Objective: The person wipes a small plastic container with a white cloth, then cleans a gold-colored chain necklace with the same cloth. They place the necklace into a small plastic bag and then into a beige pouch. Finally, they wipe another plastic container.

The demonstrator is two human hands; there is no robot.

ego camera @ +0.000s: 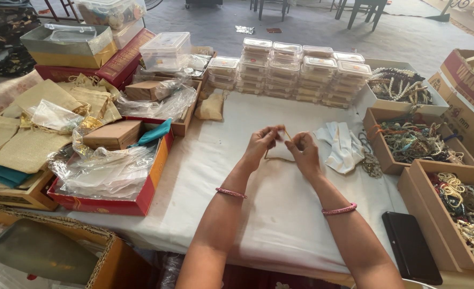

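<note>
Far left, nine o'clock: a heap of tan cloth pouches (31,134) and a red tray of crinkled plastic bags (106,171), well apart from both hands.

Left hand (259,145): up off the white cloth (280,214), fingers curled shut, thumb and forefinger pinching the left end of a thin tan cord (286,132). Pink bangle (231,192) sits on that wrist.

The cord: right between the two hands, at the centre of the table, held just above the cloth. A pale small pouch (280,152) seems to hang beneath it, though its outline blurs into the cloth, so I can't be sure.

Long axis: the held stretch runs roughly nine to three, hand to hand, with a slight rise toward one o'clock.

Right hand (304,152): fingers closed too, pinching the cord's right end. The two sets of fingertips are near each other, almost touching.

Which hand is nearer: neither, both have it already, one at each end.

Twelve o'clock: stacked clear plastic boxes (296,69), well beyond the hands.

Two to four o'clock: white folded cloth pieces (341,144) just beside the right hand, then cardboard trays of beaded bracelets (414,140).

Five o'clock: a flat black case (411,246) near the table edge.
</note>
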